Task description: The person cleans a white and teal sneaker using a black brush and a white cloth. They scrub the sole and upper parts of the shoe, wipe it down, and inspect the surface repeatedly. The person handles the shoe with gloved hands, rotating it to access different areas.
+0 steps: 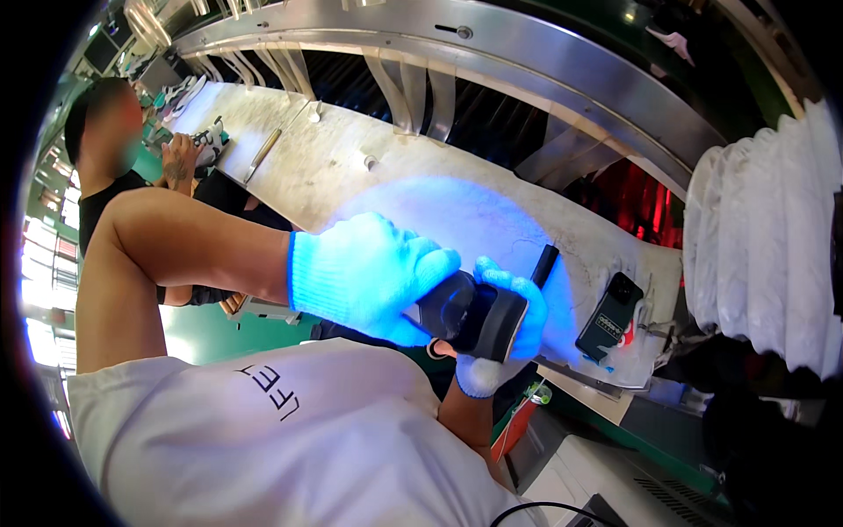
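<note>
Both my hands wear knitted gloves tinted bright blue by the light on them. My left hand [369, 272] reaches in from the left, its fingers closed on the near side of a black shoe-like piece [474, 316] with a rounded end and a thin pale edge. From the other side my right hand [524, 321] wraps round the same piece, fingers curled over its far edge. Just past the right fingers a short black bar [545, 266] sticks out; where its lower end goes is hidden. The piece is held in the air above the near edge of the worktable [457, 206].
A dark phone [609, 318] lies on the table's right end. A wooden-handled tool [262, 155] and a small white scrap [370, 162] lie farther left. A metal machine hood [457, 35] with strip curtains runs behind; a white duct [760, 250] hangs right. A co-worker [110, 149] handles a shoe.
</note>
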A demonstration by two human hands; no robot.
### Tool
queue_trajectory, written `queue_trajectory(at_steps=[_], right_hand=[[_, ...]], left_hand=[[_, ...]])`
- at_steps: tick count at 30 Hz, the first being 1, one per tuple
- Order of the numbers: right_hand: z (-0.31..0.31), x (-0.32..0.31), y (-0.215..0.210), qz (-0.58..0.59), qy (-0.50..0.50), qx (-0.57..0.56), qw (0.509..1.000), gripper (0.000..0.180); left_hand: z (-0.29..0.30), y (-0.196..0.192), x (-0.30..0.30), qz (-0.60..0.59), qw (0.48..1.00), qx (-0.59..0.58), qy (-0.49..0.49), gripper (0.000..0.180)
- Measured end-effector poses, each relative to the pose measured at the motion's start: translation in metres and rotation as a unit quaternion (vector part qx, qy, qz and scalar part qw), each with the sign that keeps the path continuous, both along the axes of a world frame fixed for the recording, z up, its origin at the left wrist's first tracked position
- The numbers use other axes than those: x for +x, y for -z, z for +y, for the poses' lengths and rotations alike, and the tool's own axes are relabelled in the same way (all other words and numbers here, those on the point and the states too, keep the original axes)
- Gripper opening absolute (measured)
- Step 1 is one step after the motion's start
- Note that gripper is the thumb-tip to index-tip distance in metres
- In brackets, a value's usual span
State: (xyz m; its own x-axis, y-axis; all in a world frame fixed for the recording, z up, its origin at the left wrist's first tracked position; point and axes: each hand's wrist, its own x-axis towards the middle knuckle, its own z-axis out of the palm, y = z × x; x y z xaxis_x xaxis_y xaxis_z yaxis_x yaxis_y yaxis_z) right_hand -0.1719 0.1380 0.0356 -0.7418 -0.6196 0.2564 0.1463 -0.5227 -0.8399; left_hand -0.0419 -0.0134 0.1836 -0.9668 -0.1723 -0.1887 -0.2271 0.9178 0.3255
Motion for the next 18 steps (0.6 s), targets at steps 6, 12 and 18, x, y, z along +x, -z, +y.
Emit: queue_trajectory(at_steps=[6, 12, 18], right_hand=[[-0.009, -0.018, 0.019, 0.126, 0.007, -0.079, 0.989, 0.136], [-0.004, -0.023, 0.035, 0.092, -0.028, -0.121, 0.988, 0.136], [0.007, -0.027, 0.022, 0.072, -0.072, -0.131, 0.986, 0.116]], left_hand=[[-0.005, 0.011, -0.008, 0.097, 0.993, -0.008, 0.059, 0.078], [-0.009, 0.011, -0.023, 0.137, 0.985, -0.044, 0.098, 0.075], [0.000, 0.006, -0.035, 0.109, 0.988, -0.019, 0.106, 0.072]])
